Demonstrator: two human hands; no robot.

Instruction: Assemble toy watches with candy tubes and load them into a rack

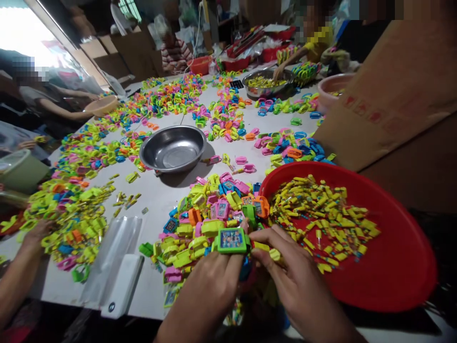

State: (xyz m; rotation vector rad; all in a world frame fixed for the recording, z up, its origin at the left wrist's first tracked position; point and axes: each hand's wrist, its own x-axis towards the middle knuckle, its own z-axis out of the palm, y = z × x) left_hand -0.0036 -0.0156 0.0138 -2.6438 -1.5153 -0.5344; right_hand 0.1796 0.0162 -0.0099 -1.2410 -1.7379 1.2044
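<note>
My left hand is closed around a green toy watch with a picture on its square face. At the watch's right side, my right hand pinches small yellow wrapped pieces between thumb and fingers. Whether a piece sits inside the watch is hidden. Beneath and beyond my hands lies a heap of toy watches in yellow, pink, blue, orange and green. To the right, a red basin holds many small yellow pieces like those in my fingers.
A steel bowl stands mid-table. Left of me lie clear plastic bags, a white device and another person's arm. A cardboard box rises behind the red basin. Other people sit around the table among more watches.
</note>
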